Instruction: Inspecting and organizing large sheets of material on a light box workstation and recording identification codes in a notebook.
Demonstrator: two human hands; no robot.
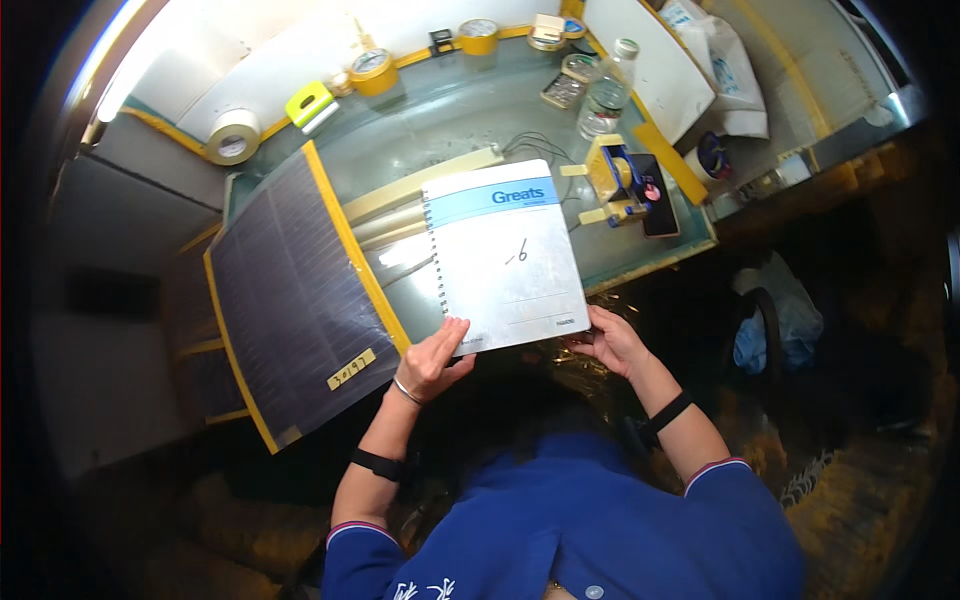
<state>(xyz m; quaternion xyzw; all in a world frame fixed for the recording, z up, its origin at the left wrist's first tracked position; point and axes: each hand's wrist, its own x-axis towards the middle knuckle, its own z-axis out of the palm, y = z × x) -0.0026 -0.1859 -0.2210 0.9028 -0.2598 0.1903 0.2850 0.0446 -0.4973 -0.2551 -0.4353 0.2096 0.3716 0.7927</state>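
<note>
A spiral-bound notebook [490,275] with a white cover and a blue band across its top is held up at the table's near edge. At its lower left corner, the fingers of my left hand [434,365] lie over the cover with the thumb bent beneath. My right hand [611,342] grips the lower right corner, its fingertips partly hidden behind the notebook. The coil binding runs down the left side. Left of the notebook, a dark panel with yellow taped edges [300,290] lies slanted over the table's side and carries a small yellow label.
The glass-topped table [440,105] holds tape rolls [373,72], a green-and-white box-like item [311,105], a plastic bottle [607,90], a tape dispenser [612,180] and a phone [655,200]. Pale bars [400,195] lie behind the notebook. A bluish plastic bag [775,320] hangs at right.
</note>
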